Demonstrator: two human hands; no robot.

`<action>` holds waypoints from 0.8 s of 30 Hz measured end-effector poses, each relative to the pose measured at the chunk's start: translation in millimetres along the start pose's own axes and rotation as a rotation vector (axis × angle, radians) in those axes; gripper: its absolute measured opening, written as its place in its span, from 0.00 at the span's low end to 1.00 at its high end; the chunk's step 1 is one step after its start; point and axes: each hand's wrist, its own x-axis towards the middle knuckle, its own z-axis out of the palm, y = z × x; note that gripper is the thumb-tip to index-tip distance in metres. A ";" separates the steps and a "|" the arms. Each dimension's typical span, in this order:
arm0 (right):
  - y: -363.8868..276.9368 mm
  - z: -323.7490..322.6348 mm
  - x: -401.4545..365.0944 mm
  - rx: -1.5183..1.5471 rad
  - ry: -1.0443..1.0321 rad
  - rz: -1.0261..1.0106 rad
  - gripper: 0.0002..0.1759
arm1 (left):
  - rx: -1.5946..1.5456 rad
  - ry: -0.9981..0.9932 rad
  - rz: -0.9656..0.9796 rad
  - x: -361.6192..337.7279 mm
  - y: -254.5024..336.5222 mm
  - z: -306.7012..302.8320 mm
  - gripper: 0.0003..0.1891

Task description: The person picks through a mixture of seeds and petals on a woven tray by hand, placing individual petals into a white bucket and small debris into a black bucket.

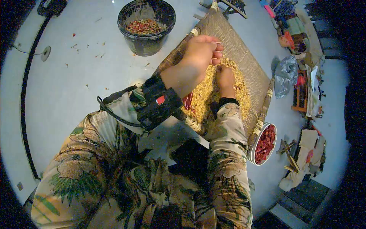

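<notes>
My left hand is raised over the far part of a woven tray framed with wooden poles. Its fingers curl in toward the palm, and whatever they hold is hidden. Lower and to the right, my right hand is closed at a layer of yellow seeds spread on the tray. Its fingertips point away from me, so I cannot see what is in them. Dark red dried chili pieces lie at the tray's left side, partly behind my left wrist.
A black bucket with red and pale scraps stands beyond the tray on the left. At the tray's near right corner is a white tub of dried red chilies. A grey plastic bag and a wooden stool are farther right.
</notes>
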 end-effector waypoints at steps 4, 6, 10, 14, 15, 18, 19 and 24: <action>-4.4 -19.4 -12.8 0.116 0.001 0.030 0.12 | 0.030 0.003 -0.023 4.9 -1.3 -1.7 0.11; -4.3 -23.7 -15.6 0.174 -0.005 0.046 0.12 | 0.031 -0.010 -0.013 4.2 -2.6 -2.1 0.11; -4.7 -14.2 -14.2 0.279 0.010 -0.030 0.12 | 0.026 -0.036 -0.006 3.7 -5.1 -3.8 0.11; -16.9 -6.1 -13.5 0.323 -0.017 -0.147 0.12 | 0.038 -0.036 -0.015 3.2 -6.3 -5.0 0.11; -19.3 -3.0 -12.7 0.326 -0.042 -0.163 0.12 | 0.042 -0.026 -0.021 2.6 -6.8 -4.0 0.11; -33.9 -8.6 -15.2 0.165 -0.126 -0.199 0.11 | 0.061 -0.015 -0.022 -0.9 -6.7 -1.4 0.11; -34.2 -3.9 -11.7 0.114 -0.165 -0.217 0.11 | 0.067 -0.014 -0.020 -1.7 -6.7 -1.1 0.11; -37.2 -3.5 -14.1 0.144 -0.144 -0.135 0.11 | 0.057 -0.060 -0.013 0.4 -9.4 -5.7 0.12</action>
